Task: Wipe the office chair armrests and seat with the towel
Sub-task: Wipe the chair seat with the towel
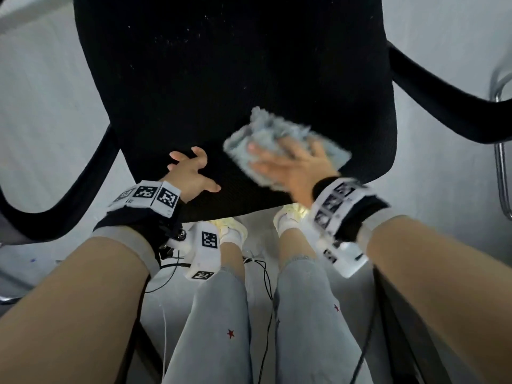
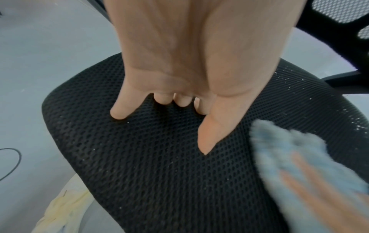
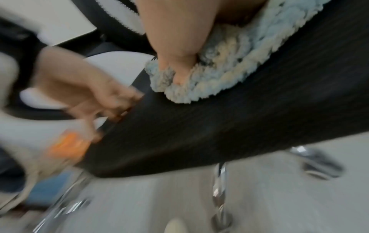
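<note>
The office chair's black mesh seat fills the upper head view, with curved black armrests at the left and right. My right hand lies flat on a fluffy light-blue towel and presses it onto the seat's front right part; both are motion-blurred. In the right wrist view the thumb sinks into the towel. My left hand holds nothing; its spread fingertips rest on the seat's front edge. White specks dot the seat's far part.
My legs in grey jeans and pale shoes stand just under the seat's front edge. Black cables trail across the grey floor. A chrome tube frame stands at the right, and the chair's chrome base is below the seat.
</note>
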